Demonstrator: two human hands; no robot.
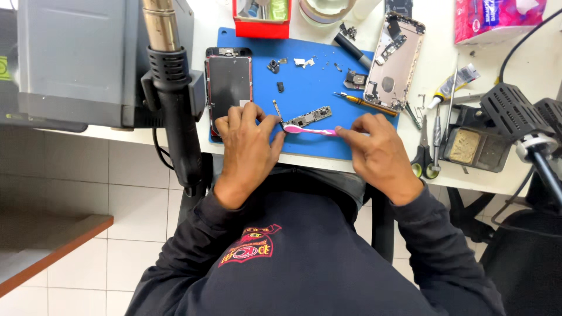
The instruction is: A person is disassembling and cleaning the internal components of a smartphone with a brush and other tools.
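Observation:
A small green phone circuit board [308, 116] lies on a blue work mat [304, 88]. My right hand [377, 153] holds a pink toothbrush [310, 131] by its handle, the brush head pointing left toward the board's near end. My left hand [247, 145] rests on the mat's near left corner, its fingertips at the brush head and the board's left end. A phone screen panel [229, 85] lies just beyond my left hand.
An opened phone back housing [393, 61] lies at the mat's far right beside an orange-handled screwdriver [364, 103]. Small screws and parts dot the mat. A hot-air handle [173, 99] hangs at the left. Scissors [424, 149], tweezers, a red tray [261, 20] and a tissue pack [497, 17] surround it.

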